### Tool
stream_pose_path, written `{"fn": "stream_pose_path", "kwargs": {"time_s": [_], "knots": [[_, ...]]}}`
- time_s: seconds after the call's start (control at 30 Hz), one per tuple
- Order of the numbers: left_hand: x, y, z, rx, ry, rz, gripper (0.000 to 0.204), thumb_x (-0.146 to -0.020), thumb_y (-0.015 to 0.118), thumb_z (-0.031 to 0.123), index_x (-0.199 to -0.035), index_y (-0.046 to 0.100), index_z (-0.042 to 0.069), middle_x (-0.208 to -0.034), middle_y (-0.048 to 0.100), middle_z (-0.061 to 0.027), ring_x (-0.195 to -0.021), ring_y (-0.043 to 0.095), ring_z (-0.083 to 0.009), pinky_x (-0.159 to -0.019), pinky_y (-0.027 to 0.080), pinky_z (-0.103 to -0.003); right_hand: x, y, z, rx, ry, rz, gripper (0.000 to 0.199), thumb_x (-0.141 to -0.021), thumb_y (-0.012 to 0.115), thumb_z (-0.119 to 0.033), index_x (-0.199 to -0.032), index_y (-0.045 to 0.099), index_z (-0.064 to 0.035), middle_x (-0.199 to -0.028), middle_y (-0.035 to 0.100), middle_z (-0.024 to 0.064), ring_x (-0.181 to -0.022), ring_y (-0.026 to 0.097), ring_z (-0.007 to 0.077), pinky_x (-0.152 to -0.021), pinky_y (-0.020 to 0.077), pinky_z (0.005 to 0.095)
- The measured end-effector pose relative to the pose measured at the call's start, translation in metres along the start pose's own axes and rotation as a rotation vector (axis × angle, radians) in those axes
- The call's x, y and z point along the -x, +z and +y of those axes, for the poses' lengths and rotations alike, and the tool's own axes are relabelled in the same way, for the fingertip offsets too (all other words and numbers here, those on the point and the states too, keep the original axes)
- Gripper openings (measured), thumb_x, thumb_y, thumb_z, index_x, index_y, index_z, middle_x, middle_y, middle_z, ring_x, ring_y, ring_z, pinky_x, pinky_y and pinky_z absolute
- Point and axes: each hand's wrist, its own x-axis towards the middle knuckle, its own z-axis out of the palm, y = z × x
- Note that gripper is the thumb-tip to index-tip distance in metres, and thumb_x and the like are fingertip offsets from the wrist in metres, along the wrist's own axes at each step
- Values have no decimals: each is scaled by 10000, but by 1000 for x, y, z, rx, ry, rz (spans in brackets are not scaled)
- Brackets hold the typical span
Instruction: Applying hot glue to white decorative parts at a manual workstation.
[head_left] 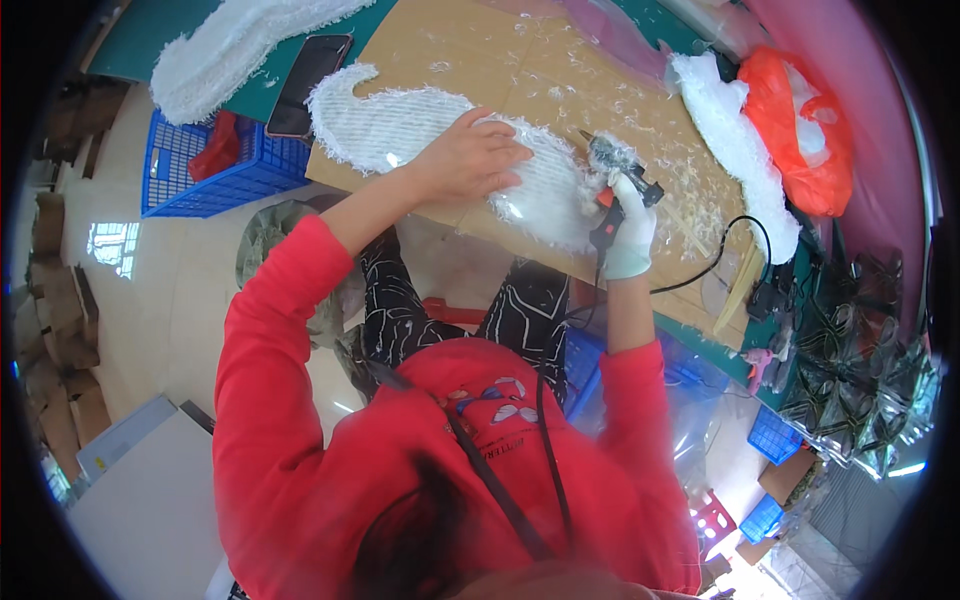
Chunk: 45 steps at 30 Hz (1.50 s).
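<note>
A white feathered, wing-shaped piece lies on a sheet of brown cardboard on the table. My left hand is bare and presses flat on the middle of this piece. My right hand, in a white glove, grips a black and orange glue gun whose feather-covered tip points at the piece's right end. A black cord runs from the gun to the right.
A dark phone and another white feathered piece lie at the table's upper left. A blue crate stands below them. An orange plastic bag, more white feathers and shiny foil packets are at the right.
</note>
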Motion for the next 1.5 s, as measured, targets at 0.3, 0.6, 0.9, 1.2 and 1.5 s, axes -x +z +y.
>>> {"fn": "stream_pose_path", "kwargs": {"time_s": [0.3, 0.6, 0.9, 1.2, 1.5], "knots": [[-25, 10, -12, -124, -217, 49, 570, -864, 417, 454, -1256, 391, 42, -1335, 356, -136, -1241, 309, -299, -1019, 187, -473, 9, 4, -5, -71, 24, -90, 188, -785, 567, -106, -938, 567, 4, -806, 591, 77, -662, 586, 187, -548, 491, 307], [-12, 6, 10, -155, -64, -238, 657, -859, 354, 529, -1277, 358, 23, -1365, 316, -128, -1282, 254, -287, -1046, 138, -475, 13, 3, -9, -36, 23, -42, 194, -763, 595, -95, -926, 574, 9, -824, 585, 49, -715, 564, 139, -597, 476, 267], [-51, 20, -4, -55, -249, -121, 689, -854, 353, 545, -1274, 363, -2, -1365, 316, -137, -1283, 254, -289, -1051, 133, -462, 15, 2, -7, -90, -19, -55, 224, -761, 612, -118, -923, 574, 32, -814, 608, 85, -683, 598, 169, -571, 516, 292], [-29, 28, 12, -115, 2, -239, 697, -849, 340, 562, -1269, 379, 7, -1378, 297, -124, -1285, 254, -275, -1055, 138, -452, 8, -6, 3, -141, -16, -54, 217, -762, 614, -118, -922, 575, 23, -804, 593, 65, -696, 596, 166, -569, 523, 293], [-40, 14, 5, -57, -33, -144, 690, -849, 363, 546, -1296, 339, 21, -1377, 294, -126, -1290, 238, -287, -1058, 137, -448, 13, -3, -1, -149, 2, -50, 216, -761, 613, -121, -920, 574, 19, -803, 592, 71, -687, 593, 171, -575, 533, 311]]}}
